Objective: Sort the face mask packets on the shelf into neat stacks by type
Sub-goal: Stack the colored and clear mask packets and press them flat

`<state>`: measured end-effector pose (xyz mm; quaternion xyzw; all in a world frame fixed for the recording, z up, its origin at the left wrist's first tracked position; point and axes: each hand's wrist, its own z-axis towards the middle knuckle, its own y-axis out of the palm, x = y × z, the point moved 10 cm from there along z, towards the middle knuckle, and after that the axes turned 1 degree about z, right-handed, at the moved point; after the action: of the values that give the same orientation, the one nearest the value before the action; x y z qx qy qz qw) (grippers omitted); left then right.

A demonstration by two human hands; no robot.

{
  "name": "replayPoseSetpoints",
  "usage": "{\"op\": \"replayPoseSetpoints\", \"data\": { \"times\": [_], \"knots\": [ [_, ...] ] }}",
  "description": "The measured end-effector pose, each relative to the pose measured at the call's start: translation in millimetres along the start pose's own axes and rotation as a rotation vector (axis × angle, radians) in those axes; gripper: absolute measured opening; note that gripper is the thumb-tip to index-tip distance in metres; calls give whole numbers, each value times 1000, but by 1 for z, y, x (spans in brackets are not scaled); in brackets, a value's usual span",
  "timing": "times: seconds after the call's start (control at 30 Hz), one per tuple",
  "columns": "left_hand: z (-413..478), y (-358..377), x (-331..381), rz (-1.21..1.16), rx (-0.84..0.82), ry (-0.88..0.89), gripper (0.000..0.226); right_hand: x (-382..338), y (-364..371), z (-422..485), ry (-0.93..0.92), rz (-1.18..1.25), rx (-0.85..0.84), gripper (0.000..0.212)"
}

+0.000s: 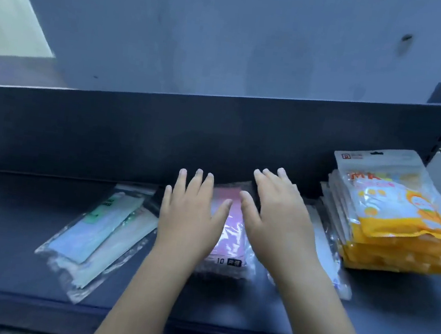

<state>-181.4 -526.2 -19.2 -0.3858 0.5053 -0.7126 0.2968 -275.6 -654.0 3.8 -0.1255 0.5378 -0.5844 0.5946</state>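
The sorting is being judged as well advanced but not finished. At the right end of the shelf (26, 226), the yellow packets (402, 217) are already being kept in one tall stack against the back panel (162, 137), though its layers are slightly fanned. In the middle, the pink packets (229, 229) are being pressed flat between the left hand (188, 218) and the right hand (279, 224); both hands are being held open, fingers (197, 180) spread, with nothing gripped. Just right of the pink pile, clear packets (326, 246) are partly hidden under the right forearm, so their order cannot be told. To the left, the pale green-and-white packets (97, 232) are lying skewed and overlapping, and straightening is probably still being owed there.
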Motion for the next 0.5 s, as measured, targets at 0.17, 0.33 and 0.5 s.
{"op": "replayPoseSetpoints", "data": {
  "times": [0.17, 0.33, 0.5],
  "knots": [
    [4, -7, -78, -17, -17, -147, 74, -52, 41, 1, -67, -5, -93, 59],
    [9, -6, -148, -41, -59, -210, 73, -104, 74, -1, -76, 53, -171, 52],
    [23, -15, -205, -87, -105, -217, 72, -147, 118, -3, 2, 67, -299, 28]
  ]
}}
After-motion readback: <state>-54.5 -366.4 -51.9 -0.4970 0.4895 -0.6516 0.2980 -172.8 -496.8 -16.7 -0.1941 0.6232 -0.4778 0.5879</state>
